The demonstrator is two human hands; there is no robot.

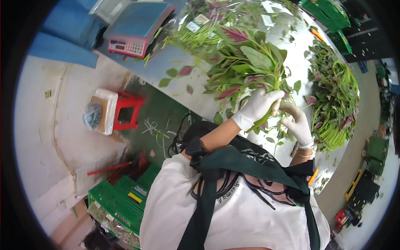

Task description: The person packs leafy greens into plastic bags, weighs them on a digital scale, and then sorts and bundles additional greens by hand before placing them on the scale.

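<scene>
In the head view my left hand [259, 109], in a white glove, is closed around the stems of a bunch of amaranth [254, 62] with green and purple leaves. The leafy end points away from me and the stem ends come out below the hand toward my body. My right hand [298, 125], also gloved, is beside the stems, its thumb and curved forefinger apart. Its fingertips are close to my left fingers; whether they touch the stems I cannot tell. A large heap of amaranth [335, 100] lies to the right of my right hand.
A red scale [135, 31] stands at the table's far left, near labelled bundles of greens [200, 31]. Loose leaves [179, 75] are scattered on the metal table [166, 93]. A red stool [127, 110] and green crates [118, 200] are at left; another green crate [327, 14] is far right.
</scene>
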